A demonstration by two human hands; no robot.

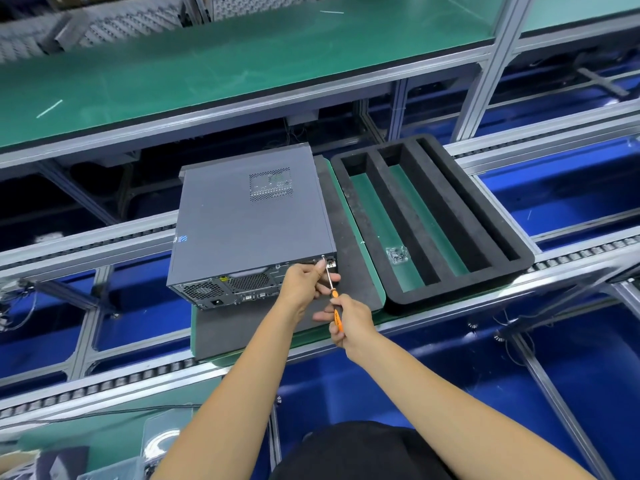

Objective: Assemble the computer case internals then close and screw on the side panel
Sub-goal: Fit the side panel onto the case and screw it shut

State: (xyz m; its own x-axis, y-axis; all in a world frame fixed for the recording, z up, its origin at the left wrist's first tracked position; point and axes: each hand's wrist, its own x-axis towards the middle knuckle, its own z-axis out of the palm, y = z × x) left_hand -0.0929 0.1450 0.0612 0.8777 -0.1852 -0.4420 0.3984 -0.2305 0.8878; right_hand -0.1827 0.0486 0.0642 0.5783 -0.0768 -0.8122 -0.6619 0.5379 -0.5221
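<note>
A long roller line with blue bins below carries a dark mat point(349, 268). The gray computer case point(249, 220) lies flat on it, side panel on. The right hand point(349, 323) grips an orange screwdriver point(335, 308), tip at the back corner. The left hand point(304, 282) pinches its metal shaft. A black foam tray point(433, 216) sits beside.

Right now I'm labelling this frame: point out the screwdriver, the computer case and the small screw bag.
screwdriver point(336, 315): head view, on its orange handle.
computer case point(239, 223): head view, on the closed side panel.
small screw bag point(397, 255): head view, on its middle.
</note>
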